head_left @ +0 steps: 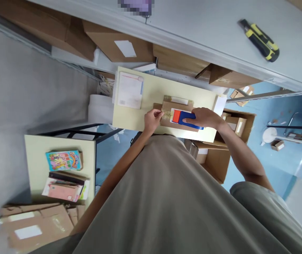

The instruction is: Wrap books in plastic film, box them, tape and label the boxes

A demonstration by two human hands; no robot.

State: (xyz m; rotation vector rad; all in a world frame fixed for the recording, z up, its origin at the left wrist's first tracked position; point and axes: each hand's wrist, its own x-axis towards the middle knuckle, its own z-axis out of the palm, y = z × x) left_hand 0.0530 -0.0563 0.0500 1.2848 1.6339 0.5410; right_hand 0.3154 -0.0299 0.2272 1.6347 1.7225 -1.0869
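Observation:
A flat brown cardboard parcel [176, 106] lies on a small pale yellow table [153, 91] in front of me. My right hand [205, 117] grips a red and blue tape dispenser [184, 118] pressed onto the parcel's top. At the parcel's left edge, my left hand [153, 120] pinches the end of the tape. A white label [179, 101] sits on the far part of the parcel. My grey shirt hides the table's near edge.
A printed sheet [130, 90] lies on the table's left. A yellow-black utility knife [259, 40] rests on the grey shelf above. Cardboard boxes [119, 46] fill the shelf beneath. Books [65, 173] sit on a second table at left; an open carton [235, 123] stands at right.

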